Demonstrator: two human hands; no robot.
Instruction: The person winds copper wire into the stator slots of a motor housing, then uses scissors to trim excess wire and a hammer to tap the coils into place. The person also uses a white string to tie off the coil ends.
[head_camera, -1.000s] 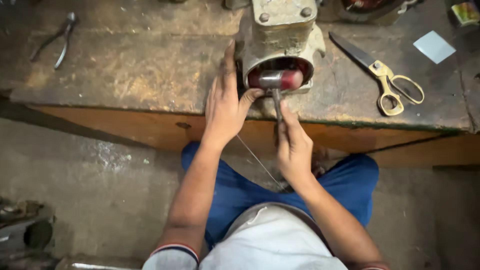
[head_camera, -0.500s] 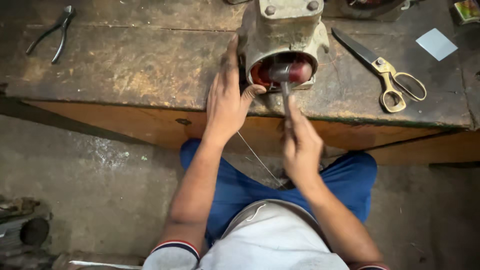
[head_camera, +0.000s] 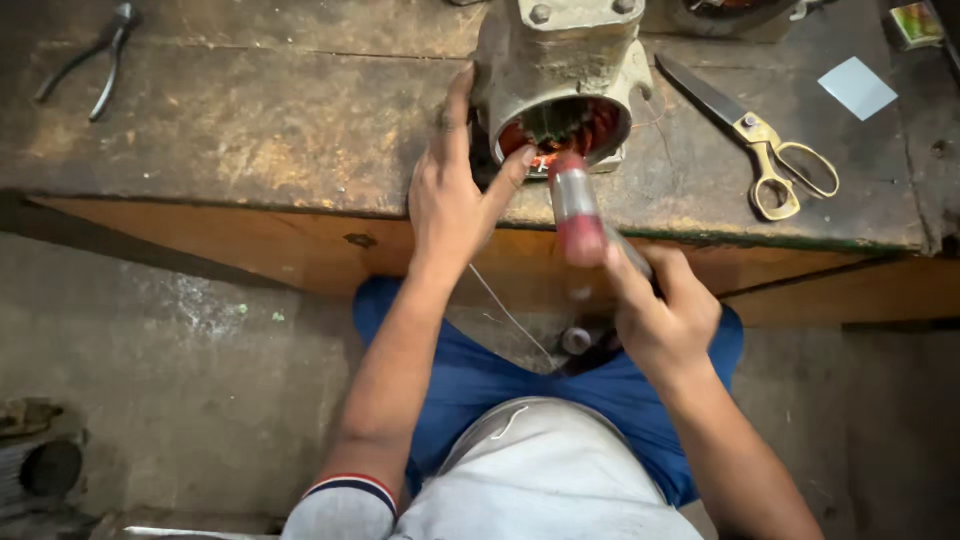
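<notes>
Since half a second ago our right hand (head_camera: 665, 320) has drawn back toward us, and the red-and-silver cylindrical mallet head (head_camera: 577, 208) it swings has come away from the mouth of the motor and now hangs, blurred, just in front of the opening. We keep that hand closed tight round the handle, which is mostly hidden by the fingers. Our left hand (head_camera: 450, 195) lies open and flat, fingers stretched up the left flank of the grey cast-metal motor housing (head_camera: 558, 62), thumb reaching toward the rim of its round opening, where reddish copper windings (head_camera: 590, 128) show. That housing sits at the near edge of the worn, dark wooden tabletop (head_camera: 260, 130); it looks heavy, rigid and rough enough not to slip, best steadied by its outer casing, while the windings inside seem delicate and should not be gripped or struck hard. Brass-handled scissors (head_camera: 765, 150) lie to its right, a small pale square of paper (head_camera: 857, 87) farther right, and dark pliers (head_camera: 95, 60) at the far left.
</notes>
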